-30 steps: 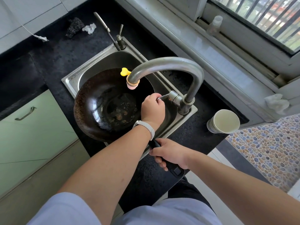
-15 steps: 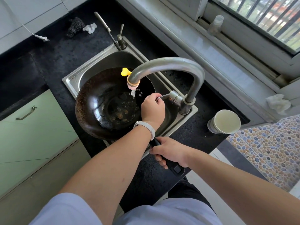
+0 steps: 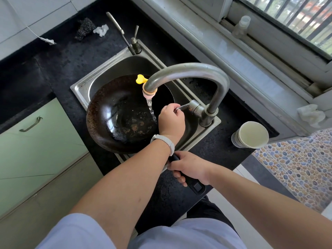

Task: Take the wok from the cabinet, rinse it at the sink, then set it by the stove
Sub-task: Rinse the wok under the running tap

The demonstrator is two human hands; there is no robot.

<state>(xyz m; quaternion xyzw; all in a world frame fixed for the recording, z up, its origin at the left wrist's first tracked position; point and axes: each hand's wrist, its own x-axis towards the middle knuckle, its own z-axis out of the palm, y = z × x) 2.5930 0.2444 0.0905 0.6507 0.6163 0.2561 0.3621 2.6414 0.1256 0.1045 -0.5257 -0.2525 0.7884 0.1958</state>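
Note:
A dark, worn wok (image 3: 118,119) sits in the steel sink (image 3: 81,87), its black handle (image 3: 195,186) sticking out over the counter toward me. My right hand (image 3: 190,168) grips that handle. Above the wok's right side, my left hand (image 3: 171,119), a white band on its wrist, is closed on the thin lever of the curved steel faucet (image 3: 197,71). A stream of water (image 3: 151,112) runs from the pink spout tip into the wok. Brown spots mark the wok's bottom.
Black countertop (image 3: 59,56) surrounds the sink. Stacked paper cups (image 3: 251,135) stand at the right edge. A second small tap (image 3: 134,44) rises behind the sink, with a scouring pad (image 3: 84,27) and crumpled tissue beyond. Green cabinet doors (image 3: 36,133) are at left, a window sill at right.
Water has started: none a second ago, a few drops half a second ago, a steady stream now. Both hands keep their holds.

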